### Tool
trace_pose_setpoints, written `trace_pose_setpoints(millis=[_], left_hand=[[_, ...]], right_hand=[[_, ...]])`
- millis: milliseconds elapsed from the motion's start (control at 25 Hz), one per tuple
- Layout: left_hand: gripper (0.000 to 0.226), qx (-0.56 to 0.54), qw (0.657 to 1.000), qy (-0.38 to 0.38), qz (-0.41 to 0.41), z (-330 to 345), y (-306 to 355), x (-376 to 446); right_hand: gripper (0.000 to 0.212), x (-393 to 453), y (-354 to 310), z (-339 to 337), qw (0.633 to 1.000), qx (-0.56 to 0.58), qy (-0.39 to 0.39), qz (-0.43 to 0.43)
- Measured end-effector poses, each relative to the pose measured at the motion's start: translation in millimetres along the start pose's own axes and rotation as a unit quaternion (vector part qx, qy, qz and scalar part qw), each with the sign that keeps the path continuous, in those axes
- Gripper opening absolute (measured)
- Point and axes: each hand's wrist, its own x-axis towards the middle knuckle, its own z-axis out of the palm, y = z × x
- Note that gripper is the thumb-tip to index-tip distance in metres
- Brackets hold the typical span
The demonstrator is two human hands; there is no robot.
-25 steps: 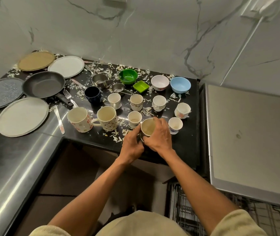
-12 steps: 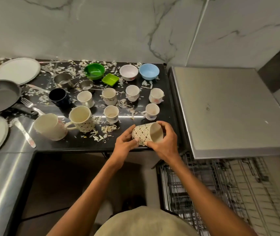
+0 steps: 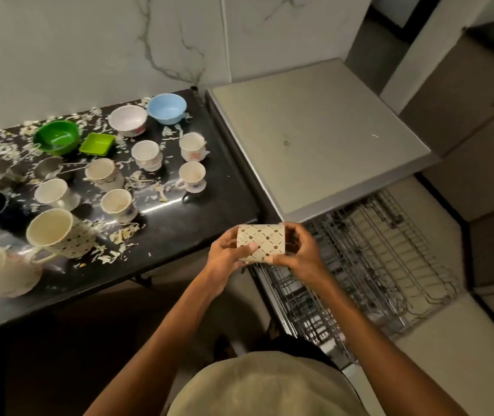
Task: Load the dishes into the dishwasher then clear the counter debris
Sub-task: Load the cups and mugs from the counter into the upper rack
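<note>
Two hands, the left hand [image 3: 224, 256] and right hand [image 3: 301, 256], are curled round a cream diamond-patterned mug [image 3: 261, 242], held tipped sideways above the dishwasher rack [image 3: 374, 265], whose wire tines are seen bare; empty cups [image 3: 117, 203] are left on the debris-strewn surface [image 3: 179, 232]

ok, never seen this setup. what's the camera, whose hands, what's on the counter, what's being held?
There is no robot here: one wide-angle camera on a person's head looks down at their bare hands. Both the left hand and the right hand hold a patterned mug, tipped on its side, at the edge of the open dishwasher rack. The black counter holds cups, a green bowl, a blue bowl and scattered pale debris.
</note>
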Motion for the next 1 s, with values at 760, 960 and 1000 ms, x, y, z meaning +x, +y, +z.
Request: trace_pose_setpoints(millis=[760, 960, 1000], left_hand=[[0.076, 0.573, 0.817, 0.055, 0.018, 203, -131, 53], [0.080, 0.595, 0.802, 0.045, 0.013, 221, -155, 68], [0.081, 0.591, 0.806, 0.042, 0.010, 222, -159, 74]], right_hand=[[0.093, -44, 144, -108, 0.962, -0.241, 0.126, -0.008], [0.103, -30, 171, -130, 0.955, -0.280, 0.088, 0.028], [0.103, -25, 175, -134, 0.957, -0.275, 0.080, 0.040]])
